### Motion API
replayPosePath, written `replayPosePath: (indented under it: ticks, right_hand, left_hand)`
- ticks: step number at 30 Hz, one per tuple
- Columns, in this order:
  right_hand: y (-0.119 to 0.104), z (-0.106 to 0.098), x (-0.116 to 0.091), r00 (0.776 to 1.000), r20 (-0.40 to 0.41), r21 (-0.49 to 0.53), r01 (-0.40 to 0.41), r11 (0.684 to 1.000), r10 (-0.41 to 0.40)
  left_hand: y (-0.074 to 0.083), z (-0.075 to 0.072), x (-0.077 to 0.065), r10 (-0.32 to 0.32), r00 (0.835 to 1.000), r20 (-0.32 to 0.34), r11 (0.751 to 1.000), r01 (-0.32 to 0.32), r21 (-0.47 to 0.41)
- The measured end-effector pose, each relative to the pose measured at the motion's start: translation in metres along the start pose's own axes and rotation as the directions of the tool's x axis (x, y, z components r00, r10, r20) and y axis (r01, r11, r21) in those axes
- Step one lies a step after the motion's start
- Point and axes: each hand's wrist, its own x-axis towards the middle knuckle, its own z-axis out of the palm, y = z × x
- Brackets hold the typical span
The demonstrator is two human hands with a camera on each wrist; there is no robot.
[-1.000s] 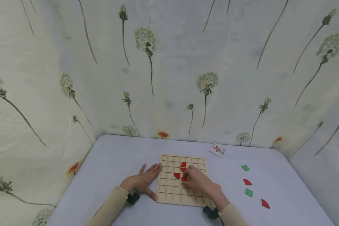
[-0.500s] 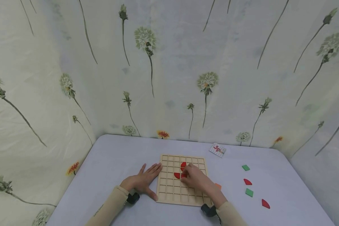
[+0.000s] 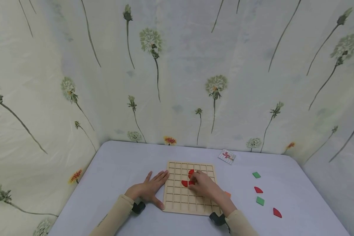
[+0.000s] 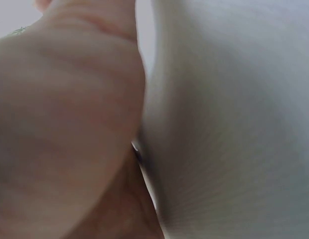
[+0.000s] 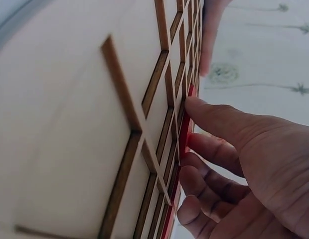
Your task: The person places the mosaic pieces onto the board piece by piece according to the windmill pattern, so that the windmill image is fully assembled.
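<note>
A light wooden grid board (image 3: 172, 207) lies flat on the table, divided into square cells. My right hand (image 3: 206, 186) is over its middle, thumb and fingertips pinching a red quarter-circle tile (image 5: 185, 134) low against the grid in the right wrist view. Just left of that tile lies another red quarter-circle tile (image 3: 184, 184); more red (image 3: 190, 172) shows farther up the board, partly behind the fingers. My left hand (image 3: 149, 190) lies spread, its straight fingertips and thumb at the board's left edge. The left wrist view holds mostly blurred palm (image 4: 70, 114).
Right of the board lie two green tiles (image 3: 260, 200) and two red quarter-circle tiles (image 3: 277, 212). An orange tile (image 3: 227, 194) peeks out beside the right forearm. A pattern card (image 3: 227, 156) with a red flower-like figure lies behind the board. A printed curtain (image 3: 177, 82) hangs behind the table.
My right hand has shifted slightly away from me and left, bringing its red tile up beside the other red one. The left hand has stayed in place.
</note>
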Motion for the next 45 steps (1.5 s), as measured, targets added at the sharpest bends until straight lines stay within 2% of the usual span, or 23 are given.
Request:
replayPosePath:
  ticks: [12,34,38,45]
  right_hand:
    - [0.005,-0.002,-0.003,0.999,0.026,-0.039,0.049,0.998,-0.048]
    - [-0.001,-0.006,-0.002,0.998,0.001,-0.057,0.063,0.996,-0.063]
    - [0.001,-0.009,-0.004,1.000,0.001,-0.046,0.031,0.998,-0.031]
    - [0.018,-0.023,-0.022,0.990,-0.012,0.002,-0.141,0.990,0.141]
  left_hand:
    - [-0.001,0.000,-0.004,0.045,0.999,-0.011,0.999,-0.045,-0.016]
    - [-0.004,-0.001,0.000,0.028,1.000,-0.014,1.000,-0.028,-0.008]
    - [-0.003,-0.001,0.000,0.032,0.999,-0.014,0.999,-0.032,-0.008]
    - [-0.003,0.002,0.001,0.027,1.000,-0.013,1.000,-0.027,-0.004]
